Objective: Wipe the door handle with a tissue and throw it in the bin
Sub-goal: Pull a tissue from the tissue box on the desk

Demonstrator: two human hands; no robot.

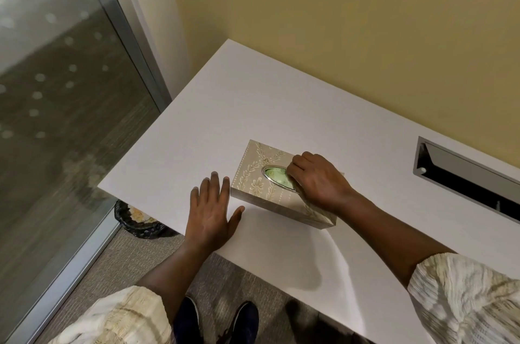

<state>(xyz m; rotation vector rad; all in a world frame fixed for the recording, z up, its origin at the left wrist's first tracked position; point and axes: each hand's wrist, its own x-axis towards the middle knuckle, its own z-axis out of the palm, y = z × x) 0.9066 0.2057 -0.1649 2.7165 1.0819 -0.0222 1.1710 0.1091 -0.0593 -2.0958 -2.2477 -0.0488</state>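
Head view: the left hand [211, 208] is lying flat on the white table [197, 124], fingers straight and released, just beside the left end of the tissue box [253, 177] and near the table's front edge. The right hand [318, 180] is resting on the box, fingers curling into the oval opening over the tissue [277, 176]; whether they are pinching it cannot be told. Bare tabletop is spreading behind the box. The bin [135, 221] is peeking out under the table's left edge, beside the glass panel [56, 90].

tissue box [253, 175] on table [225, 118] | right hand [315, 177] atop box, fingers curled into oval slot, grip unseen | left hand [211, 211] flat on table, box's 8 o'clock | bin [138, 221] under table edge, 9 o'clock
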